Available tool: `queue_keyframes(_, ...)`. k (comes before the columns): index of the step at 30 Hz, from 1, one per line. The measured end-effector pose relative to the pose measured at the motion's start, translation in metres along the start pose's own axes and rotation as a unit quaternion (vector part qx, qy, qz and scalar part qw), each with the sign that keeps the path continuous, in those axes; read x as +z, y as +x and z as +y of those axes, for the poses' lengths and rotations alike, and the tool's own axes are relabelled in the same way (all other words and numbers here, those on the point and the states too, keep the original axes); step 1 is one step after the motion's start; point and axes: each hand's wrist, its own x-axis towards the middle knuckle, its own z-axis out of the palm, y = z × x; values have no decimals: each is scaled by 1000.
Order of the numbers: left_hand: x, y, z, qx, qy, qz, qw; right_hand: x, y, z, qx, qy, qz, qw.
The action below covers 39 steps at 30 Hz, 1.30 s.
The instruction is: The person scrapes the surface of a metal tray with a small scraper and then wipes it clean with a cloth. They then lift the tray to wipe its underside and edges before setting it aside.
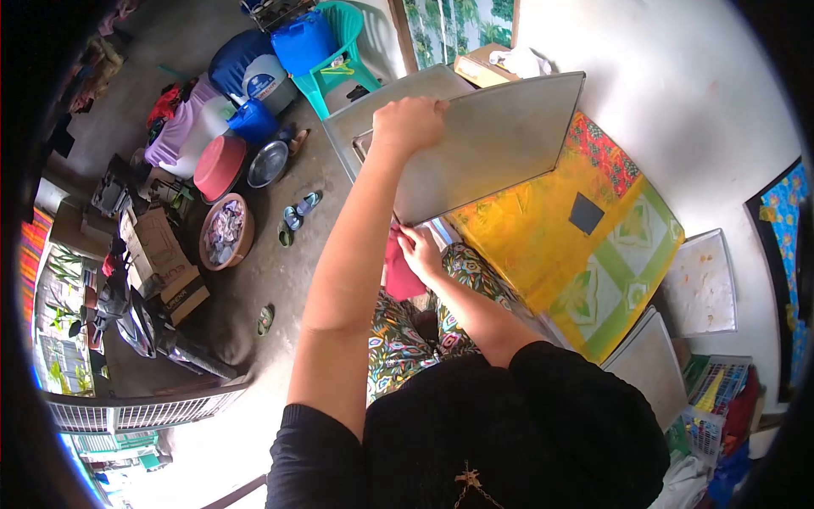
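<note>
A flat, dull metal baking tray (492,140) is held up at a slant in front of me. My left hand (410,124) is closed over its upper left edge, with the arm stretched far forward. At the tray's lower left corner is my right hand (420,254), its fingers pinched together. A red cloth (402,276) hangs from those fingertips down over my lap. Behind the raised tray, a second metal tray (349,127) shows in part.
To the right is a table with a yellow and green patterned cover (517,246) and a dark square (586,213) on it. More trays (700,284) lean by the wall. On the left floor are a laundry basin (227,231), slippers (292,216) and cardboard boxes (161,254). A green chair (343,34) stands behind.
</note>
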Motion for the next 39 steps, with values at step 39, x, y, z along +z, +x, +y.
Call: queue_keyframes(39, 1, 7, -4, -40, -75, -44, 995, -64, 92, -187, -264, -137, 190, 936)
